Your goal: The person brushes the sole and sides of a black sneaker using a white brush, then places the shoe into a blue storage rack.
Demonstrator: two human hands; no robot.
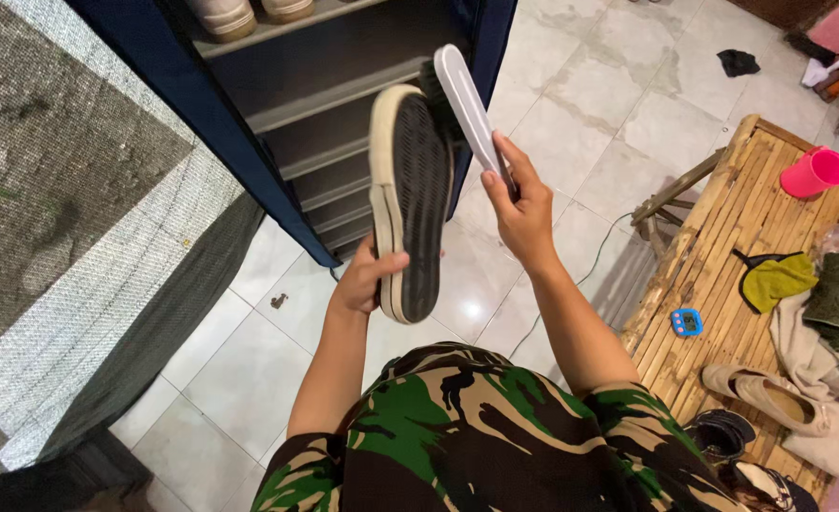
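Before the shoe rack, left hand grips a shoe; right hand clasps a brush.

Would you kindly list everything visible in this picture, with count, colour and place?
shoe: one, dark sole with cream rim, held up sole outward
brush: one, white back, dark bristles against the sole
shoe rack: one, grey shelves, dark blue frame, pale shoes on top shelf
bamboo bench: one, tan, right side
cup: one, pink, on bench
timer: one, blue, on bench
clothes: heap, green and beige, on bench
flat shoe: one, beige, on bench
left hand: holds shoe
right hand: holds brush
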